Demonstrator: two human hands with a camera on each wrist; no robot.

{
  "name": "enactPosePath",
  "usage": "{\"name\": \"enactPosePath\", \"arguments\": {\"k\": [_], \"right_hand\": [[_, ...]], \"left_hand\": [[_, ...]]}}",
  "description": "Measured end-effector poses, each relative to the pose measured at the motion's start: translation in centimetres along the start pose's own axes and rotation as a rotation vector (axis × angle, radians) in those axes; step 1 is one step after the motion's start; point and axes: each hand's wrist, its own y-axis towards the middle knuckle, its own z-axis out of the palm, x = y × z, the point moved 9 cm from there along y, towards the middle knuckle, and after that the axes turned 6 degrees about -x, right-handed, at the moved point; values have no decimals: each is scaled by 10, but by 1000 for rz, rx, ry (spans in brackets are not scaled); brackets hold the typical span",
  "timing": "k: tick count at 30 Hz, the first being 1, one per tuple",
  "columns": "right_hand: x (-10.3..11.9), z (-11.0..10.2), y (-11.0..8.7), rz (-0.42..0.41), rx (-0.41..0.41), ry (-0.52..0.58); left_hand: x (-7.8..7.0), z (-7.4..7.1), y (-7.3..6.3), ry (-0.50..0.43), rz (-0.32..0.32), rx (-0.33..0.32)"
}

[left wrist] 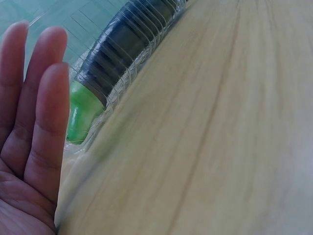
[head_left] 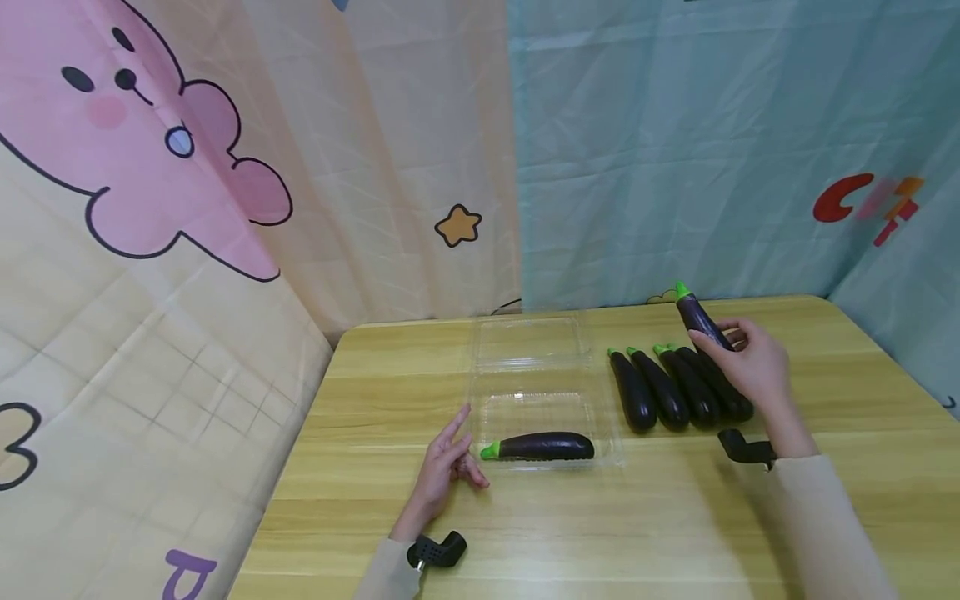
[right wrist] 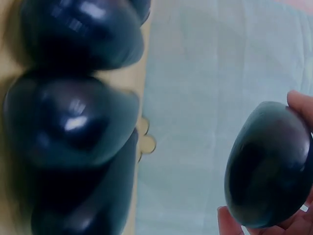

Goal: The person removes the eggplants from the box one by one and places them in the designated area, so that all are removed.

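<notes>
My right hand (head_left: 756, 368) grips an eggplant (head_left: 699, 318) with a green stem end, raised above the row at the right. The right wrist view shows the rounded end of this held eggplant (right wrist: 268, 166) between fingers and thumb. Several dark eggplants (head_left: 634, 392) lie side by side on the table beneath, stems toward the back. Another eggplant (head_left: 547, 446) lies crosswise in a clear plastic clamshell box (head_left: 536, 410), its stem to the left. My left hand (head_left: 438, 475), fingers extended, is beside the box's front left corner; whether it touches the box I cannot tell.
The box's clear lid (head_left: 528, 342) is folded back toward the rear of the wooden table (head_left: 390, 400). Printed curtains (head_left: 405, 167) hang behind the table and along its left side.
</notes>
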Motion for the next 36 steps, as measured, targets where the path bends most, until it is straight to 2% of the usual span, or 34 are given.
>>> {"name": "enactPosePath", "arguments": {"k": [6,15,30,36], "right_hand": [[-21,-6,0,53,21,-37],[-39,-6,-2,65,55,-83],[-60,7,-2,49,252,-275],[-64,10,-4,37,280,-300]], "left_hand": [[-1,0,0,2,0,-3],[2,-1,0,2,-10,2],[2,-1,0,5,-10,-5],[2,-2,0,15,-5,-9]]}}
